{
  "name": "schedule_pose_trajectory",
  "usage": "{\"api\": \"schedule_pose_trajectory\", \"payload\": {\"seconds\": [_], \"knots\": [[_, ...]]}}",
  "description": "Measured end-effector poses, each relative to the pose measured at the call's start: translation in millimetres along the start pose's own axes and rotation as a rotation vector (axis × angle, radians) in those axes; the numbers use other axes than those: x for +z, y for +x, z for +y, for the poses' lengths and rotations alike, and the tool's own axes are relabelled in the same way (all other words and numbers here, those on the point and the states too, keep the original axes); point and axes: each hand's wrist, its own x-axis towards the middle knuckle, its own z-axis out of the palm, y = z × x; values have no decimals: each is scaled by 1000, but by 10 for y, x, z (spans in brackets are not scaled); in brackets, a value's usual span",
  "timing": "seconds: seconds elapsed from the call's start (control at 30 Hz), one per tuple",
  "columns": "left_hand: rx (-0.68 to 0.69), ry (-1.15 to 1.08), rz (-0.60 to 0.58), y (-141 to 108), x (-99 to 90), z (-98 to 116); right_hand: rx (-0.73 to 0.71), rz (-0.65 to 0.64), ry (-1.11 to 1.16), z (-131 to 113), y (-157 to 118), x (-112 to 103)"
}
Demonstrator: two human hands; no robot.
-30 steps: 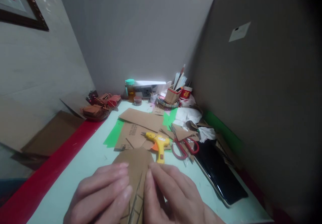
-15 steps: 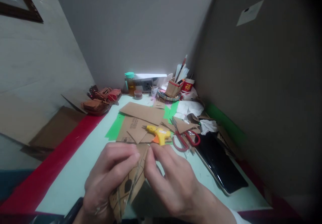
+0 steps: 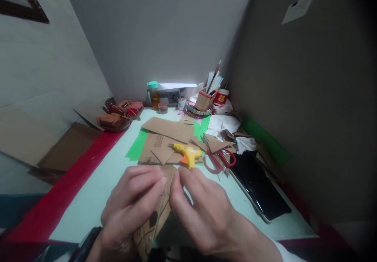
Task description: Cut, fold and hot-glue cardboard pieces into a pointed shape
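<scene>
Between my two hands is a piece of brown cardboard (image 3: 163,207) with dark markings and lines across it, its lower end dropping toward the table's near edge. My left hand (image 3: 135,199) is closed on its left side, thumb against the bent fingers. On the other side my right hand (image 3: 203,209) pinches the upper right edge between thumb and index finger. Whether something small sits in that pinch is hidden. Just beyond the fingertips lies a yellow glue gun (image 3: 191,152), on cut cardboard sheets (image 3: 165,130). Red-handled scissors (image 3: 214,163) rest to its right.
A black phone or tablet (image 3: 259,187) lies at the right. Green paper (image 3: 137,146) shows under the cardboard. Along the back stand a teal-lidded bottle (image 3: 153,97), a pen holder (image 3: 204,100) and a red cup (image 3: 221,97). A brown basket-like heap (image 3: 114,118) is at the left.
The view has shifted slightly. Both hands keep their grip on the cardboard, which has tilted a little; my left hand sits slightly further right.
</scene>
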Motion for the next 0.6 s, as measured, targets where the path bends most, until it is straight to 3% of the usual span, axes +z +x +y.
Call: {"api": "schedule_pose_trajectory", "payload": {"seconds": [0.47, 0.6], "knots": [[16, 54, 105, -176, -24, 20, -48, 72, -21, -155, -2, 62], [100, 72, -4, -221, -108, -61, -69, 84, -32, -155, 16, 52]]}}
